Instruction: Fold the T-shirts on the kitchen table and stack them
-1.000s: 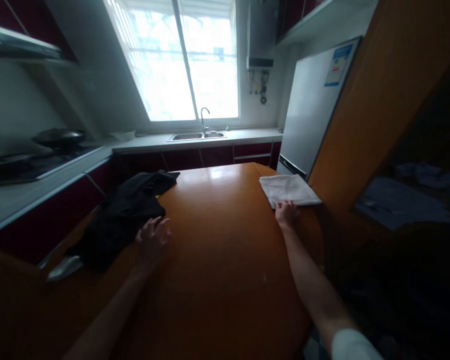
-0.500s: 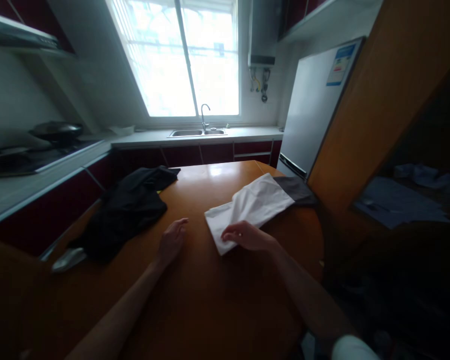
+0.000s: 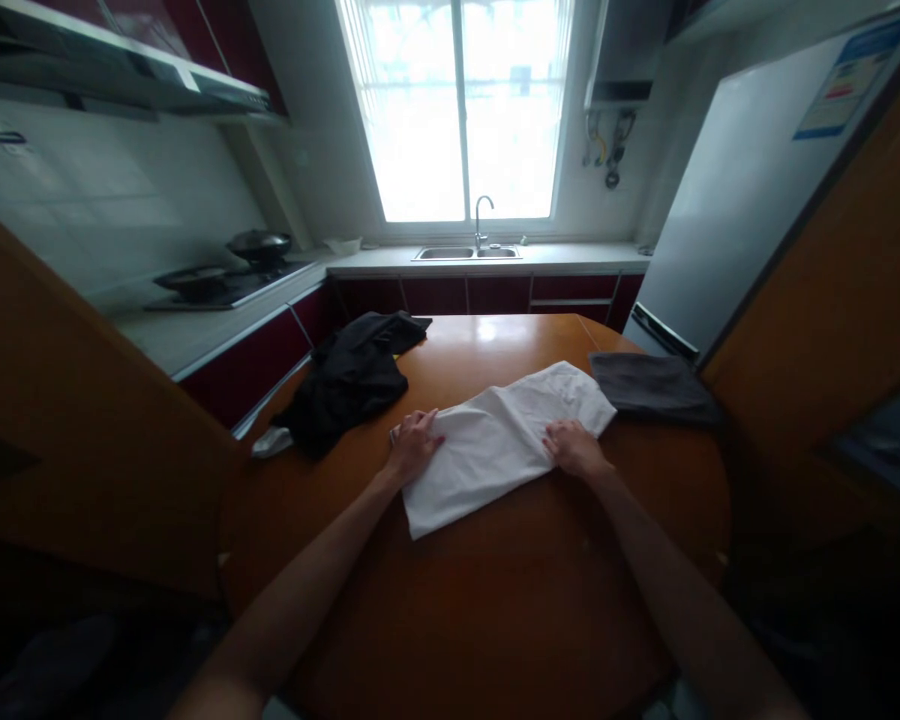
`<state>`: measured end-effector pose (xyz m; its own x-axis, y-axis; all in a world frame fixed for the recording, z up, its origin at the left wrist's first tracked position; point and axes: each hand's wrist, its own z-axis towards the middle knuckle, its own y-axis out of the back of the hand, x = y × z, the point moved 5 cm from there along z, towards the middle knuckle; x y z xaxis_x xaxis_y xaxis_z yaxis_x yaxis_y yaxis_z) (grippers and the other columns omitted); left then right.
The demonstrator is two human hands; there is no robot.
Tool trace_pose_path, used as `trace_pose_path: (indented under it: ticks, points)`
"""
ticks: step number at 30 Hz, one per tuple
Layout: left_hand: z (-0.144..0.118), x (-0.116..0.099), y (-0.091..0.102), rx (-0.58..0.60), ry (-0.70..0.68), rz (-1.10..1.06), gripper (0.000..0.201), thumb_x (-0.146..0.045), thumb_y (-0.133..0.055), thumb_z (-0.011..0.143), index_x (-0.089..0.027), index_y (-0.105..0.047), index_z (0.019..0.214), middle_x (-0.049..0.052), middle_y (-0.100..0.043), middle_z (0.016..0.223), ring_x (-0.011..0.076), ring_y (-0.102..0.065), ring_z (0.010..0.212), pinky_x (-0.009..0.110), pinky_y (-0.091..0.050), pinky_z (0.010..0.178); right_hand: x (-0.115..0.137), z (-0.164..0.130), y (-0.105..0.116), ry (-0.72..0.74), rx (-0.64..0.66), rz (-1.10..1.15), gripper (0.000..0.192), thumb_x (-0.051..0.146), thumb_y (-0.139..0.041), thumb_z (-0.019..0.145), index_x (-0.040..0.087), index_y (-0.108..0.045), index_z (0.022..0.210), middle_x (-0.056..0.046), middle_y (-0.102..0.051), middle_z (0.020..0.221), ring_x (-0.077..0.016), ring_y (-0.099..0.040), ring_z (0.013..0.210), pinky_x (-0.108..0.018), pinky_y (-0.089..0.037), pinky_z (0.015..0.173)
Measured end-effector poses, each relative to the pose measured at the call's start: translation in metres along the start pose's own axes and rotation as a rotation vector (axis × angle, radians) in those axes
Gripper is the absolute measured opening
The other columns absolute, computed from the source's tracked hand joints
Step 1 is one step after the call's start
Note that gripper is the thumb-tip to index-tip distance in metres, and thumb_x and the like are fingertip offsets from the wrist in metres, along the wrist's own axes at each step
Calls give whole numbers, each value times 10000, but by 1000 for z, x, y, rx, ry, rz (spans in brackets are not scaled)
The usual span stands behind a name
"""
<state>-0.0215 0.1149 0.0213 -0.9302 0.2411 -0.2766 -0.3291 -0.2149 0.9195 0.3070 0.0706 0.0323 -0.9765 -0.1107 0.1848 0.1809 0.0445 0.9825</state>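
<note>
Fingers (image 3: 559,434) on white cloth (image 3: 487,450), fridge label (image 3: 852,78), illegible

Bright window (image 3: 510,130) above pale kitchen counter (image 3: 579,257)

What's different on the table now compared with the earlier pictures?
The white cloth has moved left, off the dark grey cloth, to the middle of the table, and lies more spread out. The left hand, off it before, now rests on its left end; the right hand is toward its right end. The black garment stayed put.
</note>
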Motion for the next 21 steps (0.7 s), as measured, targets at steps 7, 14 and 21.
trace_pose_path:
  ticks: [7,14,21]
  points:
    - [-9,3,28,189,-186,17,236,-188,-638,854,-221,-750,1059,83,-729,1082,257,-657,1057,343,-452,956,34,-16,7,42,-153,170,307,385,-556,987,197,-709,1177,-123,-720,1173,-257,-652,1098,-330,-471,917]
    - [-26,-23,63,315,-297,-2,187,-285,-615,906,-206,-755,810,62,-729,833,212,-652,836,272,-450,777,14,-6,4,147,-111,173,238,178,-672,884,223,-739,1107,-69,-710,1125,-216,-638,1071,-279,-447,926]
    - [-73,-60,105,485,-517,-297,256,-307,-549,961,-203,-753,847,20,-600,792,145,-568,725,224,-381,664,12,-26,20,220,-18,164,281,228,-761,801,229,-715,1078,-48,-664,1054,-199,-636,957,-262,-448,804]
